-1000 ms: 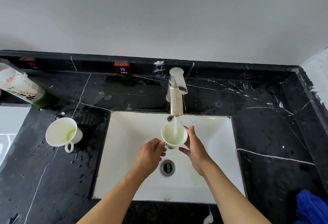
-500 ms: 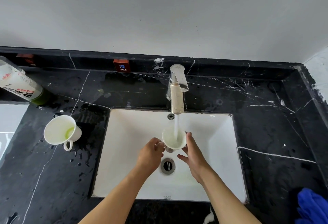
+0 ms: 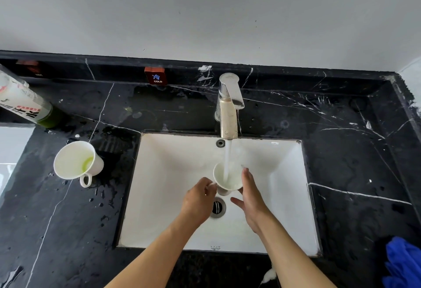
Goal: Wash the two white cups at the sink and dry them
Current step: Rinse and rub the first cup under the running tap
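- nearest of all, a blue cloth (image 3: 402,265) is seen bunched at the bottom right corner, on the black marble counter (image 3: 355,196).
- two bare forearms are stretched forward over the white sink (image 3: 164,196), and the drain (image 3: 217,207) is partly covered between the two hands.
- the left hand (image 3: 198,198) is curled tight at the left side of the held cup (image 3: 227,177); the handle looks pinched in its fingers, though the handle itself is mostly hidden.
- the right hand (image 3: 251,198) is laid flat and open against the right side of that cup, fingers straight, thumb spread out below.
- the held cup is kept above the basin, tilted toward the camera, directly under the spout; a stream of water (image 3: 227,160) is poured straight into it.
- the second cup (image 3: 76,161) is left on the counter to the left of the sink, well apart from the hands, leaning with its mouth up and its handle toward the camera; a green smear is seen inside.
- water drops are scattered on the marble around that cup.
- further back, the faucet (image 3: 229,105) is planted behind the basin edge.
- at far left, a white bottle (image 3: 25,103) with a green base is seen leaning.
- on the back ledge, a small red cold label (image 3: 155,76) is fixed, below the grey wall.
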